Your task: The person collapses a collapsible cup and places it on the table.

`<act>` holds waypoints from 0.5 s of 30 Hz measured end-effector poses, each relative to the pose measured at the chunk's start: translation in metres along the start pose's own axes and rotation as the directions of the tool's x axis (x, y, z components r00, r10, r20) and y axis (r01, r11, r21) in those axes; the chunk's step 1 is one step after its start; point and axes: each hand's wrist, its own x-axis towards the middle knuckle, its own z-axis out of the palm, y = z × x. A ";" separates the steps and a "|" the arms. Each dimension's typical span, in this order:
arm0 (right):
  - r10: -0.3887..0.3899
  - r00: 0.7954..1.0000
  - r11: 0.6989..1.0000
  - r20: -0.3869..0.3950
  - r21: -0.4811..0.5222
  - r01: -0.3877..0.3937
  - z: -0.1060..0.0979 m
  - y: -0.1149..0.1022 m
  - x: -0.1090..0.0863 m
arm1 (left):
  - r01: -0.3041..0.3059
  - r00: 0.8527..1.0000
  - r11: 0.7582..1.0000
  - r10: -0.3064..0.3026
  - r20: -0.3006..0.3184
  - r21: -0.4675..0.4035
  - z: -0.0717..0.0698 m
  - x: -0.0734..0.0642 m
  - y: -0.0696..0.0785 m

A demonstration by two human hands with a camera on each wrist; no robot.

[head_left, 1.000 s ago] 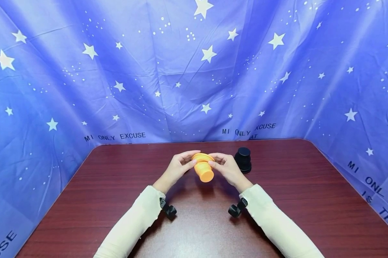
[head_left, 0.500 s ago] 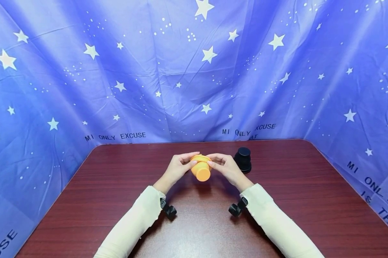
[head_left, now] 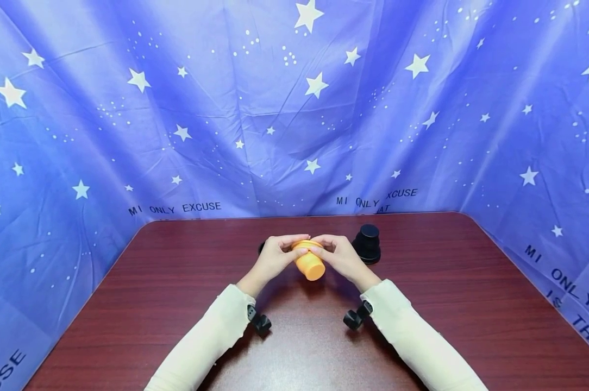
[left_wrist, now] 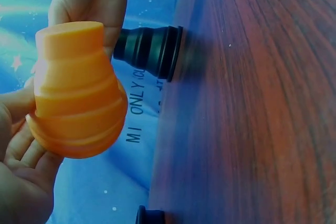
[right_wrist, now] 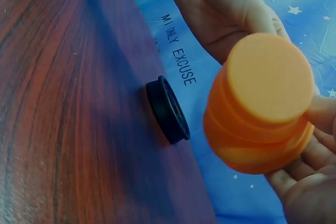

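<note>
An orange collapsible cup [head_left: 310, 267], with ringed soft walls, hangs above the table between both hands, its narrow flat base facing the person and downward. My left hand [head_left: 270, 263] pinches the left side of the wide rim, thumb on the near side and fingers behind. On the right side of that rim, my right hand [head_left: 345, 259] grips in the same way. The two thumbs nearly meet. In the left wrist view the cup's wall [left_wrist: 79, 90] bulges unevenly near the rim. The cup's opening is hidden in every view.
A black stepped collapsible cup [head_left: 368, 244] stands wide end down just beyond the right hand. Near the left hand, mostly hidden in the head view, lies a low black round piece [right_wrist: 169, 109]. A starry blue cloth [head_left: 270, 108] hangs behind the dark red table [head_left: 470, 304].
Both hands have come slightly closer together along the rim. The orange cup has shifted and tilted, its base swinging left and then right again. The low black piece now shows beside the left hand.
</note>
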 end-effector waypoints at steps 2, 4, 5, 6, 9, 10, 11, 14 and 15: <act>-0.011 1.000 1.000 -0.015 0.027 0.011 -0.001 0.001 -0.001 | -0.012 1.000 1.000 0.012 -0.002 -0.020 -0.001 0.000 0.000; -0.015 0.999 0.998 -0.036 0.065 0.018 -0.001 0.001 -0.001 | -0.026 1.000 0.998 0.026 -0.002 -0.048 -0.002 0.002 -0.004; -0.014 0.999 0.995 -0.048 0.095 0.019 -0.001 0.001 -0.001 | -0.029 1.000 0.997 0.029 0.003 -0.072 -0.002 0.003 -0.007; -0.009 0.998 0.992 -0.062 0.128 0.017 -0.002 0.000 -0.001 | -0.031 0.999 0.995 0.032 0.009 -0.093 -0.003 0.005 -0.010; 0.005 0.996 0.969 -0.093 0.246 0.018 -0.002 -0.002 -0.001 | 0.004 0.999 0.986 0.002 0.037 -0.165 -0.003 0.008 -0.021; 0.010 0.995 0.960 -0.099 0.281 0.018 -0.002 -0.002 -0.001 | 0.022 0.999 0.982 -0.014 0.046 -0.189 -0.003 0.009 -0.025; 0.014 0.995 0.950 -0.099 0.313 0.018 -0.003 -0.003 -0.001 | 0.034 0.998 0.978 -0.024 0.053 -0.205 -0.003 0.009 -0.027; 0.026 0.995 0.927 -0.095 0.375 0.011 -0.003 -0.003 -0.002 | 0.043 0.998 0.973 -0.032 0.052 -0.227 -0.003 0.008 -0.031; 0.031 0.995 0.921 -0.095 0.390 0.009 -0.003 -0.003 -0.003 | 0.035 0.999 0.973 -0.025 0.046 -0.227 -0.003 0.007 -0.032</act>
